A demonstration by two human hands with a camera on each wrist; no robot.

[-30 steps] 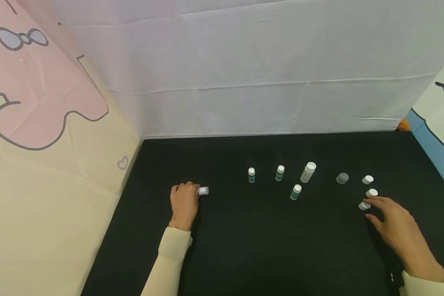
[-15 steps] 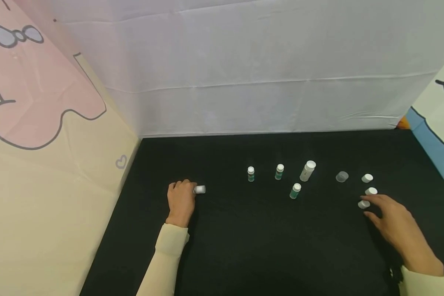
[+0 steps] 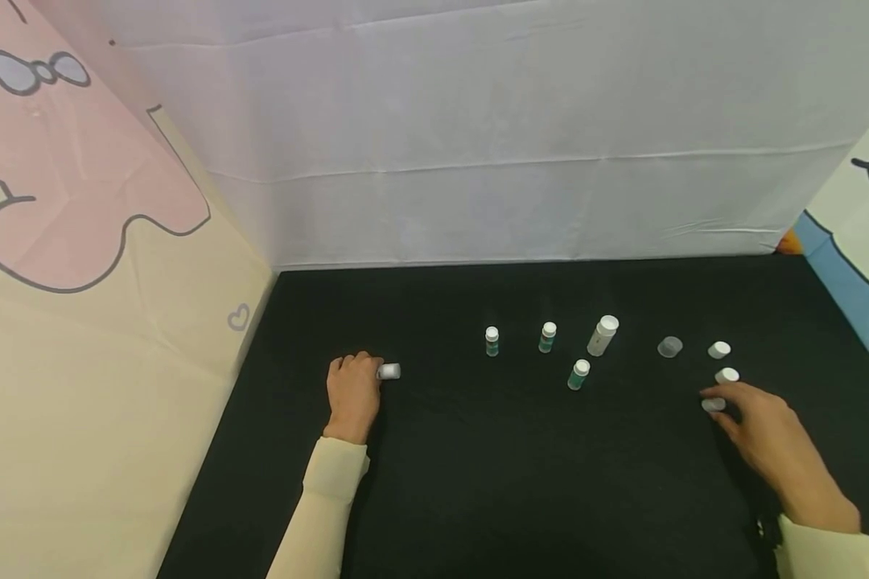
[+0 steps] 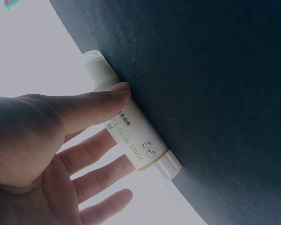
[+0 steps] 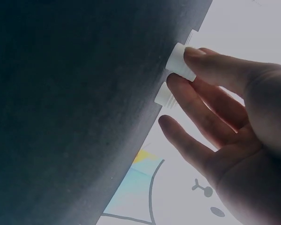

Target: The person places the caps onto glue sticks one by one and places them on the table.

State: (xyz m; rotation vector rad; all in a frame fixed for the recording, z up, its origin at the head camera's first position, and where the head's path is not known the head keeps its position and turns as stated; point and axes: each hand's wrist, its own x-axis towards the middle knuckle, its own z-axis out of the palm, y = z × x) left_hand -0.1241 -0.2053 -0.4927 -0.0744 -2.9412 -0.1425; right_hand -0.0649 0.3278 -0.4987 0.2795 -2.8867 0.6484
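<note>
My left hand grips a white glue stick that lies low at the black table's left. Its thumb crosses the tube in the left wrist view, with the fingers behind; "GLUE STICK" and "21g" can be read. On the right, my right hand pinches a small white cap between thumb and fingers; the cap is partly covered by them in the head view. Just beyond the fingertips sits a second white cap, and a third white cap lies farther back.
Small green-labelled bottles with white caps stand mid-table, beside a larger white bottle. A translucent cup-like cap lies to their right. Fabric walls border the black table.
My right thumb and fingers have closed in on the nearest white cap. The left hand, with the glue stick, has shifted slightly to the left.
</note>
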